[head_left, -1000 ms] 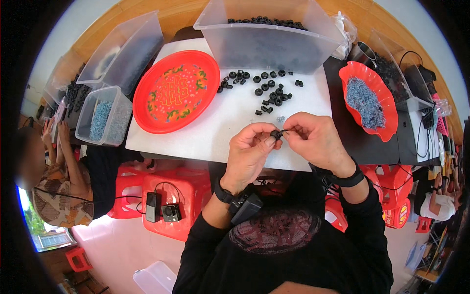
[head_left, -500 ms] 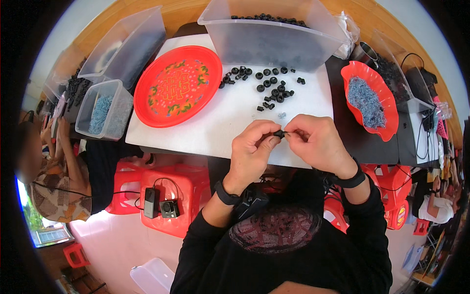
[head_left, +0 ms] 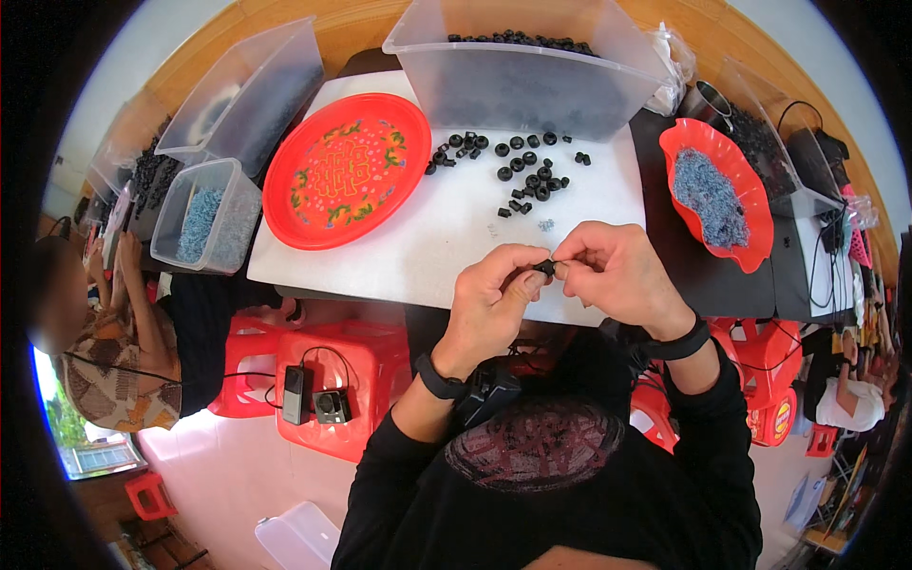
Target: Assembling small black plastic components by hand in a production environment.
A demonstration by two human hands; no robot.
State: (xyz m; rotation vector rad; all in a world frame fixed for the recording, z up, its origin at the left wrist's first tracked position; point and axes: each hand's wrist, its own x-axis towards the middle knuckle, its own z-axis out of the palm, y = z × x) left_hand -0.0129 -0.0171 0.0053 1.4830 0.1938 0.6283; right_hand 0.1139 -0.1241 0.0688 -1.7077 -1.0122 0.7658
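Observation:
Above the near edge of the white table mat [head_left: 456, 247], my left hand [head_left: 492, 302] pinches a small black part [head_left: 544, 268] between thumb and fingers. My right hand [head_left: 622, 275] meets it from the other side, its thumb and forefinger closed at the end of the same part. Whatever tiny piece those right fingertips may hold is hidden. Beyond my hands lie several loose black round parts [head_left: 542, 182] on the mat. A little pile of tiny pale-blue pieces [head_left: 546, 225] sits just past my fingertips.
A red round tray [head_left: 347, 171] lies on the left, beside a clear tub of blue pieces [head_left: 204, 214]. Behind stands a big clear bin [head_left: 532, 85] of black parts. A red scalloped dish [head_left: 717, 195] is on the right. Another person [head_left: 123, 342] sits at far left.
The black part has tilted slightly between my fingers, and my right fingertips have closed in around its end. Both hands stay in nearly the same place.

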